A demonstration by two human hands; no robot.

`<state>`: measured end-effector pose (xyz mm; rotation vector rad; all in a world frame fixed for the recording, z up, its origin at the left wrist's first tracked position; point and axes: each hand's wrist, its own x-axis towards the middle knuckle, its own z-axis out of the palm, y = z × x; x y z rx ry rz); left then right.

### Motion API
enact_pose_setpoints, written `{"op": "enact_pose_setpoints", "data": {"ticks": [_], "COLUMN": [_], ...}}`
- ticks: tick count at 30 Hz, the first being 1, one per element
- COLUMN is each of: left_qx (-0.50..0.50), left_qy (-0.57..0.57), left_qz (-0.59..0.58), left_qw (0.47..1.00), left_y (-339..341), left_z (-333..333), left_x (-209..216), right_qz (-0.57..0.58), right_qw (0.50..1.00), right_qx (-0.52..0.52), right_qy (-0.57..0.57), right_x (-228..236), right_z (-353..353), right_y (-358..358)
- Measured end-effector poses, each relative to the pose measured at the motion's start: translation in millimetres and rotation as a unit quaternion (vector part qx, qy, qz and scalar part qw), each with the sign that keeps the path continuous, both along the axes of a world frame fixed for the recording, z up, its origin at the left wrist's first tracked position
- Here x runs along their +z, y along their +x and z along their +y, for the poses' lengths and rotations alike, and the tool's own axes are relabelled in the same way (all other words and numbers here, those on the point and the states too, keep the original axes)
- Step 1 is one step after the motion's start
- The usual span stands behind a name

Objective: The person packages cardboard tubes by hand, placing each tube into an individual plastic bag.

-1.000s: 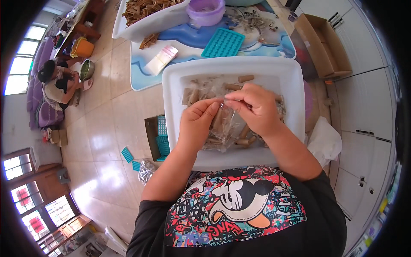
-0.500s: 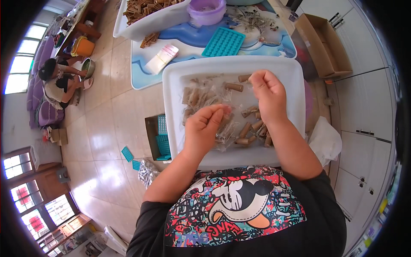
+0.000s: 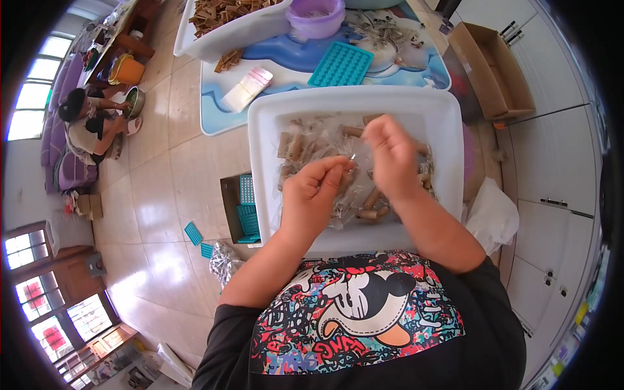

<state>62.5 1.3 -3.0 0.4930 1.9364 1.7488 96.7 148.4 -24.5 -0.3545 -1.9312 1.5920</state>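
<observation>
My left hand [image 3: 311,195] is closed in a pinch over the white tub [image 3: 258,156]. A clear plastic bag [image 3: 351,160] shows at its fingertips, with a shiny bit at the top. Slightly blurred, my right hand [image 3: 392,156] is just to the right, fingers curled together; whatever they hold is hidden. Beneath the hands lie brown cardboard-coloured tubes [image 3: 372,199], some loose. Toward the tub's left side, several brown pieces [image 3: 294,145] sit among crumpled clear bags [image 3: 318,133].
Beyond the tub, a blue-patterned table holds a stack of clear bags [image 3: 247,90], a teal tray [image 3: 341,64], a purple basin [image 3: 315,18] and a bin of brown pieces [image 3: 227,29]. An open cardboard box [image 3: 494,71] stands at right. Another person [image 3: 94,123] sits far left.
My right hand has moved left and slightly down, closer to my left hand. My left hand has stayed nearly in place, and a shiny bit now shows at its fingertips.
</observation>
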Motion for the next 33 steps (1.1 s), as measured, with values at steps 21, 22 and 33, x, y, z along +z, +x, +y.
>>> {"op": "enact_pose_setpoints", "data": {"ticks": [21, 22, 33], "left_qx": [0.052, 0.052, 0.024], "left_qy": [0.056, 0.057, 0.063], "left_qz": [-0.07, -0.07, -0.101], "left_qw": [0.995, 0.995, 0.993], "left_y": [-22.0, -22.5, -25.5], "left_z": [-12.3, -12.3, -21.5], "left_x": [5.4, 4.8, 7.7], "right_qz": [-0.164, -0.164, -0.184], "right_qw": [0.957, 0.957, 0.909], "right_qx": [0.176, 0.177, 0.203], "right_qy": [-0.163, -0.163, -0.313], "right_x": [4.6, 4.2, 2.2], "right_z": [-3.2, -3.4, 4.8], "right_y": [8.8, 9.0, 11.4]}}
